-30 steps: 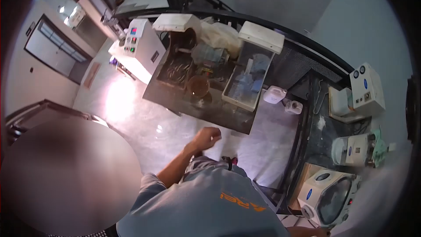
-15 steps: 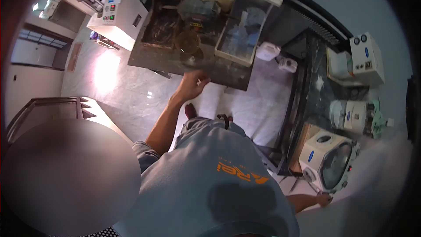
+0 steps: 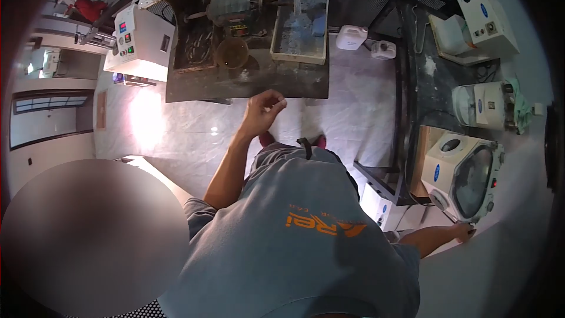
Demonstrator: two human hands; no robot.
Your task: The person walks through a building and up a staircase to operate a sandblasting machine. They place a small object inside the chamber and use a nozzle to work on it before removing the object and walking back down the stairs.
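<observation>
My left hand (image 3: 266, 112) is raised just off the front edge of the dark worktable (image 3: 253, 88). Its fingers are curled, with thumb and forefinger together; what they hold, if anything, is too small to name. On the table, an amber bowl (image 3: 232, 53) is nearest to it, beside a motor (image 3: 235, 7) and a white-rimmed tray (image 3: 299, 58) with blue pieces inside. Out at the far right, my right hand (image 3: 464, 232) has its fingers bent at the bottom corner of a white cabinet machine (image 3: 459, 174) with a dark window. Whatever it grips is hidden.
A lit white control box (image 3: 135, 44) stands left of the table. White jugs (image 3: 352, 37) are on the floor to its right. The dark side bench (image 3: 432, 73) carries a gauge unit (image 3: 485, 20) and another white machine (image 3: 488, 105). A bench frame (image 3: 382, 182) stands near my right side.
The view has turned, so the worktable sits higher and further left, and the side bench appears higher. Both hands keep much the same pose, my left near the table edge, my right by the cabinet machine.
</observation>
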